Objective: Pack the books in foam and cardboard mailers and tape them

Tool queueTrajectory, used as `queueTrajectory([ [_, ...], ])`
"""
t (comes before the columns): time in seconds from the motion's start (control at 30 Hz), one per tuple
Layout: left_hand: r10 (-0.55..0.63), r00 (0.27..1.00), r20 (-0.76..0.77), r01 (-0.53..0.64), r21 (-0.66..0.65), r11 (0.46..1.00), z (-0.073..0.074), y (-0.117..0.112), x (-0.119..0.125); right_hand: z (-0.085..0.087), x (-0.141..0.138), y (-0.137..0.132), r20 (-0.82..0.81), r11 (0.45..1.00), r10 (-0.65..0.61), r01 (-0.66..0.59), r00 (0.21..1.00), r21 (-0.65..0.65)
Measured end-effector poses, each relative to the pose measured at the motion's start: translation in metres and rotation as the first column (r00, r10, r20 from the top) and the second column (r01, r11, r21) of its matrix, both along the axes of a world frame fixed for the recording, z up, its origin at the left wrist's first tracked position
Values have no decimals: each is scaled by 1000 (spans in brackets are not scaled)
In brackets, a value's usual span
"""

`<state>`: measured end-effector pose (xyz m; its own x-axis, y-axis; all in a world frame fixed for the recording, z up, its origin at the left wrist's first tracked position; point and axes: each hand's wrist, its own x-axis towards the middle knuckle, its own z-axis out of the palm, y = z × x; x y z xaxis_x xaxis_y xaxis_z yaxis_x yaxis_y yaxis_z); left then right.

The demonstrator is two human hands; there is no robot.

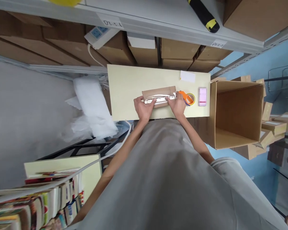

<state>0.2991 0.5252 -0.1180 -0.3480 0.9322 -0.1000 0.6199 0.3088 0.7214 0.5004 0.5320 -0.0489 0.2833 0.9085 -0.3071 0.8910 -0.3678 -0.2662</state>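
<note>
A flat brown cardboard piece (158, 92) lies near the front of the pale table (126, 86). Along its middle runs a shiny, crinkled, film-like strip (158, 99); whether that is tape or a wrapped item, I cannot tell. My left hand (144, 109) grips the left end, thumb pressed on the shiny part. On the right end my right hand (178, 105) does the same, its thumb on top and its fingers partly hidden. Just right of this hand sits an orange tape dispenser (188, 98) with a yellow-edged roll.
A phone (202, 96) and a white paper slip (187, 76) lie on the table. An open carton (237, 140) stands at its right, bubble wrap (91, 105) at its left. Boxes fill the shelf (144, 19) behind, where a black-yellow tool (204, 14) rests. Books (50, 198) stand lower left.
</note>
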Motion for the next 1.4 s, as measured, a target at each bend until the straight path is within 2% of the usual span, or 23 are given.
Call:
queueTrajectory([
  [0.13,28,1000,-13,-27,47,999,-9,3,6,-20,8,11,-64,997,-10,15,998,76],
  [0.3,101,969,225,-91,-53,994,-10,8,-7,-32,26,12,-291,986,-105,138,951,94],
  [0.43,160,919,361,-120,-131,984,-5,8,-18,-26,36,6,-368,983,-121,162,922,84],
  [0.57,185,888,421,-122,-171,978,2,14,-24,-13,35,5,-351,979,-163,196,922,62],
  [0.7,121,915,385,-102,-68,992,13,33,-34,-1,31,15,-335,974,-100,162,937,161],
  [0.8,37,934,355,-60,53,997,19,45,-41,-1,34,23,-340,956,-30,126,940,265],
  [0.9,42,943,329,-53,24,998,16,42,-44,-14,41,17,-385,954,2,114,923,278],
  [1.0,67,964,259,-32,-136,990,5,23,-45,-39,43,-3,-462,975,-44,139,886,173],
  [1.1,36,985,168,12,-279,960,-8,0,-49,-66,39,-29,-512,987,-107,153,852,48],
  [1.23,108,984,139,-60,-316,947,-21,-16,-57,-91,32,-46,-547,996,-91,90,832,-29],
  [1.33,162,972,172,-109,-283,953,-26,-20,-61,-95,43,-45,-518,999,5,16,855,36],
  [1.4,197,961,196,-142,-263,954,-28,-24,-58,-94,59,-44,-379,990,18,37,925,138],
])
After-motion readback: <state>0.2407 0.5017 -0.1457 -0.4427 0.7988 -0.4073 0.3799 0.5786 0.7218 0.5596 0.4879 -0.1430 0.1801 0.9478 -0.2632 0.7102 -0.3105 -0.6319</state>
